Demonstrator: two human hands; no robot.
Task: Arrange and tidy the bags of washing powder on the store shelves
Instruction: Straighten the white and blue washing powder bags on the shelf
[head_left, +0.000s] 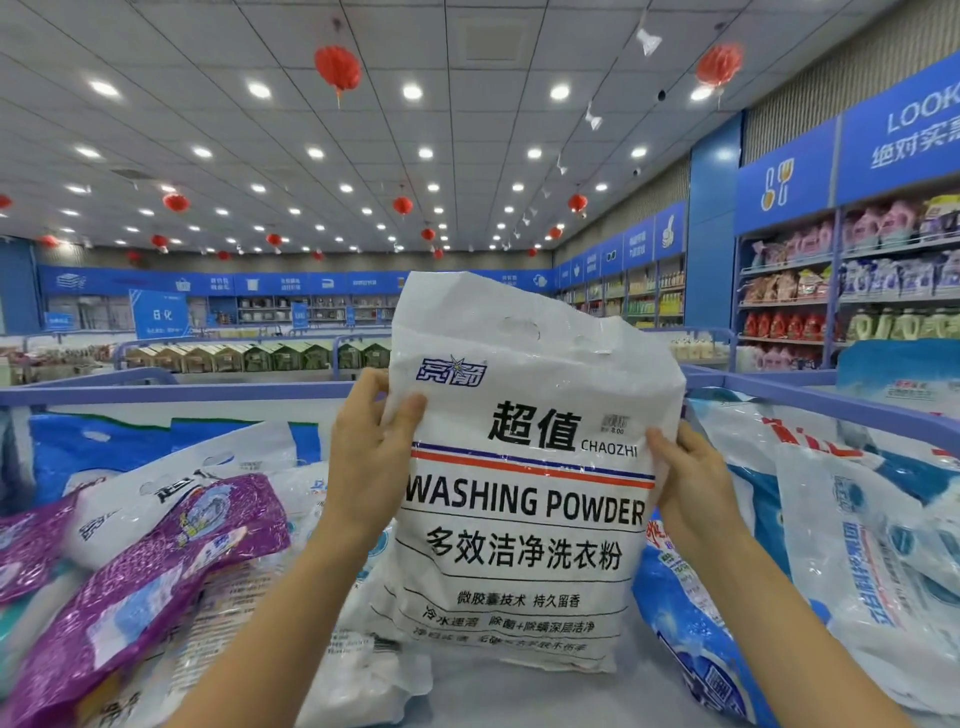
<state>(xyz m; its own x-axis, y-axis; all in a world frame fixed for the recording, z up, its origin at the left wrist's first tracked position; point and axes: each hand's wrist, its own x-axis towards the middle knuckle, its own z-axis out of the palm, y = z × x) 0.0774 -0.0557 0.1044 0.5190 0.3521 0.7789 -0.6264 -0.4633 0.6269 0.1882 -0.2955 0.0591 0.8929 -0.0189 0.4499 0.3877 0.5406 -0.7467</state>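
White washing-powder bag (524, 499): held upright, label forward, gripped at both edges by left hand (371, 447) and right hand (685, 486), probably for placing.

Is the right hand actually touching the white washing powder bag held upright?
Touching. The head view shows the right hand wrapped over the right edge of the white plastic washing powder bag with no gap. The left hand grips the opposite edge.
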